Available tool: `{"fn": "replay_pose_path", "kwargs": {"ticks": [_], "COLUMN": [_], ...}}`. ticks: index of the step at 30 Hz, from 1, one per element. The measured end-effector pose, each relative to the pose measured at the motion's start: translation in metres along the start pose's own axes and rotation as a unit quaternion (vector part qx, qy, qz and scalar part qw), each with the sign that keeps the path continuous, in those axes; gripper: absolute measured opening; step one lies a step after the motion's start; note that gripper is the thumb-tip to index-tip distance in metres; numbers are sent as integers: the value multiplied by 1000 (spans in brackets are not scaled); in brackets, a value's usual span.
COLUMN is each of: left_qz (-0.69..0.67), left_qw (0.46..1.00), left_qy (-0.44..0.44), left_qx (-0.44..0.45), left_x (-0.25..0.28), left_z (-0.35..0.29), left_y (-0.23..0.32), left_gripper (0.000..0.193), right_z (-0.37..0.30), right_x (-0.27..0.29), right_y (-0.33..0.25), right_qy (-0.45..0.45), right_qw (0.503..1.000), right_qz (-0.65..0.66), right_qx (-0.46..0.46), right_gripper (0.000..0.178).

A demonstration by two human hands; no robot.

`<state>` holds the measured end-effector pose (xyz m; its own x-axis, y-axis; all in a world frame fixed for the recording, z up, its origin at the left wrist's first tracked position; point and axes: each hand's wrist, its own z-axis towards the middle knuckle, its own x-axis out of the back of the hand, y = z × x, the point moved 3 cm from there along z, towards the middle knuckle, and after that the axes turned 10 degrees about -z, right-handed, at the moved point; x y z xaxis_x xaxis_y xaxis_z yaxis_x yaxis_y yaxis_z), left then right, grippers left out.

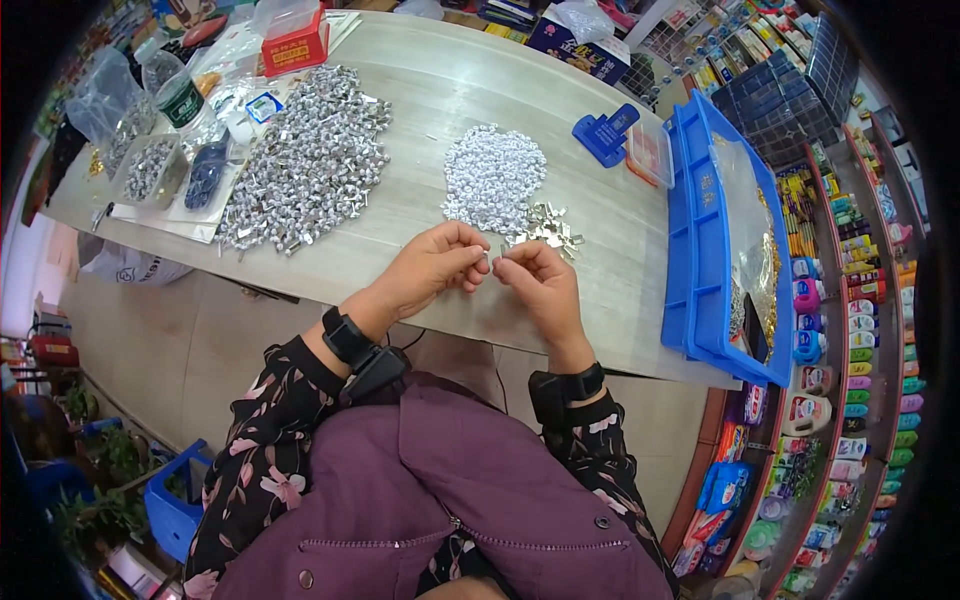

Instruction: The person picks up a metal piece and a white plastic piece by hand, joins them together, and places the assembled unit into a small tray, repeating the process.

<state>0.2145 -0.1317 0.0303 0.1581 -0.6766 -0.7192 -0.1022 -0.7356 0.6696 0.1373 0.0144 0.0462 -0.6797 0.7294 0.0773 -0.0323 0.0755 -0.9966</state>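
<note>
Over the near edge of the table, my left hand (437, 268) and my right hand (542, 288) meet fingertip to fingertip, each in a pinch. A sliver of a small metal piece (503, 248) shows at my right fingertips. What my left fingers pinch is too small to make out. Just beyond them lies a heap of small white plastic pieces (494, 172). Touching its near right side is a smaller pile of shiny flat metal pieces (550, 230). A large mound of small silver-and-white parts (312, 155) spreads over the left of the table.
A blue plastic crate (690, 235) stands on the right, with a clear-lidded box (650, 152) and a blue plastic piece (604, 136) beside it. At the left are a tub of parts (152, 170), a jar (178, 98) and a red box (296, 46). Stocked shelves line the right.
</note>
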Motion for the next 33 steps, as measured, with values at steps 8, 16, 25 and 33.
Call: {"fn": "replay_pose_path", "kwargs": {"ticks": [8,16,25,33], "left_qz": [48,41,3,14], "left_qw": [998,999,999,1000], "left_qy": [27,19,-21,-3], "left_qx": [11,8,35,13], "left_x": [-7,-2,1,1], "left_z": [4,2,2,1], "left_y": [-1,-1,1,-1], "left_gripper": [15,14,11,12], "right_z": [8,-6,-9,-11], "right_x": [35,5,-9,-10], "right_y": [8,-6,-2,0], "right_qy": [141,6,8,1], "right_qw": [977,999,999,999], "right_qz": [-161,30,30,10], "right_qx": [13,-9,35,44], "right_gripper": [11,12,6,5]}}
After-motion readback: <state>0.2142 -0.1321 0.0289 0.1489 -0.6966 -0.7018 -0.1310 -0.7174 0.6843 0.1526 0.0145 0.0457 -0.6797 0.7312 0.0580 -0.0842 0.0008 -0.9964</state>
